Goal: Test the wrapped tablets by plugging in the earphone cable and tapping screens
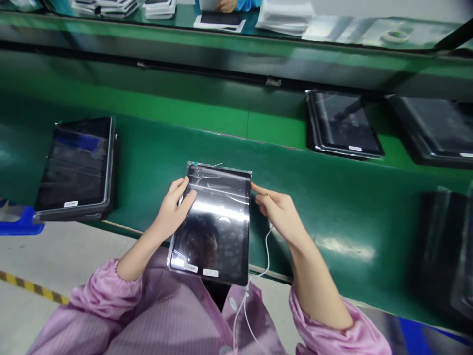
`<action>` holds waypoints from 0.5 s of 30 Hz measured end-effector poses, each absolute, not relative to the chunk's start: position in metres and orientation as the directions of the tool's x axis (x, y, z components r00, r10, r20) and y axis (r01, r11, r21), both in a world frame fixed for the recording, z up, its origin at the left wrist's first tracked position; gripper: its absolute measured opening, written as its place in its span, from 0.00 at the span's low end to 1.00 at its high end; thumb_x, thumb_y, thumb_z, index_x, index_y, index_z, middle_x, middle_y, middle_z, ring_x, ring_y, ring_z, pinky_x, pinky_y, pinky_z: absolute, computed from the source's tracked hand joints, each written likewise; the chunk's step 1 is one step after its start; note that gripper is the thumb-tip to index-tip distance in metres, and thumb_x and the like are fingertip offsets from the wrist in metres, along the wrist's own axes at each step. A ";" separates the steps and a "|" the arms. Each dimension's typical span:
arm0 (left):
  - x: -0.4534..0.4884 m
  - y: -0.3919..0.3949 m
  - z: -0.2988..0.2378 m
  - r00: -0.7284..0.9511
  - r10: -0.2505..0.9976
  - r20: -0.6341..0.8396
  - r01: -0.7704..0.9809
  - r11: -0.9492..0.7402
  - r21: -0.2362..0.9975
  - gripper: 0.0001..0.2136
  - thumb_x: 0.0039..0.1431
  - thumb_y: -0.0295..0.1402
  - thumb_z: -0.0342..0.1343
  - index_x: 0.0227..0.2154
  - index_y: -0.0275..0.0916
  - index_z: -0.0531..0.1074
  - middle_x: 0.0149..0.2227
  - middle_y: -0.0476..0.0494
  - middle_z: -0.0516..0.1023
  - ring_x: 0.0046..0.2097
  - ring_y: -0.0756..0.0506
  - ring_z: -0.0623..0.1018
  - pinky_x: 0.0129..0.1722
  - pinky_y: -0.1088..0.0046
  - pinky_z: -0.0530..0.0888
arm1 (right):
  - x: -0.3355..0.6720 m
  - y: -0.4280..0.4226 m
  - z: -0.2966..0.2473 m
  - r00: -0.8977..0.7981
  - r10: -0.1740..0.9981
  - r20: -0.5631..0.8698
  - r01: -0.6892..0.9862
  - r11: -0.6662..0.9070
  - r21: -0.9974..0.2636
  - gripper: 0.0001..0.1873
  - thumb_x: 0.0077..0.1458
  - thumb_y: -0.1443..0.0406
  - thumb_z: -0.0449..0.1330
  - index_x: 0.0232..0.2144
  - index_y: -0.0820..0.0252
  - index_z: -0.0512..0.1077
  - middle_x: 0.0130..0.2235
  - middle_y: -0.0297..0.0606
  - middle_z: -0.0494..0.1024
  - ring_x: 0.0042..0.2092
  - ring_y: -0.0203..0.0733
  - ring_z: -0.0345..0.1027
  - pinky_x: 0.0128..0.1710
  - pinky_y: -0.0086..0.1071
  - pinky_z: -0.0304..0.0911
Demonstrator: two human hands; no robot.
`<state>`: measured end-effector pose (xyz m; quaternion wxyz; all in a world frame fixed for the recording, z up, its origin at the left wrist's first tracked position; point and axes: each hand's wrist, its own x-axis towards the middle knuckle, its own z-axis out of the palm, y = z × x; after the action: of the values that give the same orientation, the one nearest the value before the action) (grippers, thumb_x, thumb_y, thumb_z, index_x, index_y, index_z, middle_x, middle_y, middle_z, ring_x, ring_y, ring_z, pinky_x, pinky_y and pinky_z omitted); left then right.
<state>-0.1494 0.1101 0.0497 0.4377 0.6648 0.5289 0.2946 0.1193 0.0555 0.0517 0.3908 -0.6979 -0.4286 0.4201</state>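
A black tablet [214,231] in a clear plastic bag rests tilted over the near edge of the green belt [318,197], its lower end above my lap. My left hand [173,209] grips the tablet's left edge, thumb across the glass. My right hand [275,209] pinches the bag at the tablet's upper right edge, fingers closed. Both arms wear pink sleeves. A white cable [258,268] hangs below my right wrist.
Another tablet stack [76,167] lies on the belt at left, two more [343,123] [438,128] at the back right, a dark one [443,246] at far right. A blue tray [18,222] sits at left. Another person's hand [227,5] works at the far shelf.
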 end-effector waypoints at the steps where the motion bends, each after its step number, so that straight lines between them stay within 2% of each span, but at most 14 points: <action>1: -0.149 0.110 0.050 0.271 0.960 -0.073 0.444 -0.057 0.894 0.31 0.67 0.48 0.51 0.64 0.29 0.67 0.66 0.32 0.66 0.67 0.38 0.68 0.66 0.62 0.65 | 0.121 0.057 0.052 0.272 0.925 -0.266 0.238 -0.332 -0.913 0.34 0.48 0.57 0.55 0.52 0.71 0.79 0.20 0.26 0.57 0.23 0.35 0.47 0.24 0.31 0.42; 5: -0.153 0.115 0.048 0.285 0.957 -0.058 0.415 -0.069 0.907 0.29 0.66 0.47 0.52 0.63 0.33 0.69 0.66 0.34 0.67 0.68 0.37 0.66 0.66 0.61 0.65 | 0.121 0.058 0.047 0.278 0.915 -0.293 0.018 -0.310 -0.950 0.26 0.46 0.59 0.60 0.46 0.68 0.80 0.21 0.25 0.56 0.22 0.32 0.45 0.23 0.31 0.39; 9: -0.166 0.120 0.046 0.338 0.937 -0.091 0.324 -0.025 0.946 0.27 0.67 0.48 0.50 0.62 0.38 0.72 0.67 0.38 0.68 0.69 0.38 0.66 0.69 0.58 0.61 | 0.117 0.049 0.038 0.241 0.908 -0.344 -0.318 -0.261 -0.912 0.25 0.48 0.60 0.65 0.50 0.62 0.77 0.21 0.21 0.52 0.21 0.30 0.38 0.23 0.30 0.37; 11: -0.174 0.117 0.045 0.355 0.931 -0.089 0.308 -0.027 0.951 0.27 0.67 0.50 0.50 0.61 0.38 0.72 0.67 0.37 0.68 0.66 0.37 0.70 0.68 0.57 0.64 | 0.115 0.039 0.036 0.213 0.911 -0.355 -0.392 -0.253 -0.885 0.26 0.49 0.60 0.67 0.51 0.60 0.75 0.21 0.20 0.52 0.20 0.29 0.37 0.23 0.29 0.38; 15: -0.194 0.096 0.043 0.392 0.920 -0.020 0.331 -0.121 0.936 0.27 0.66 0.51 0.53 0.62 0.43 0.71 0.67 0.38 0.67 0.63 0.39 0.72 0.64 0.59 0.69 | 0.115 0.020 0.035 0.180 0.921 -0.345 -0.440 -0.239 -0.866 0.23 0.51 0.61 0.69 0.50 0.60 0.75 0.21 0.19 0.53 0.20 0.27 0.36 0.22 0.28 0.42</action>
<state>-0.1938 0.0956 0.0433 0.4795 0.6827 0.4579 0.3070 0.1145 0.0204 0.0353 0.5707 -0.5139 -0.2342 0.5961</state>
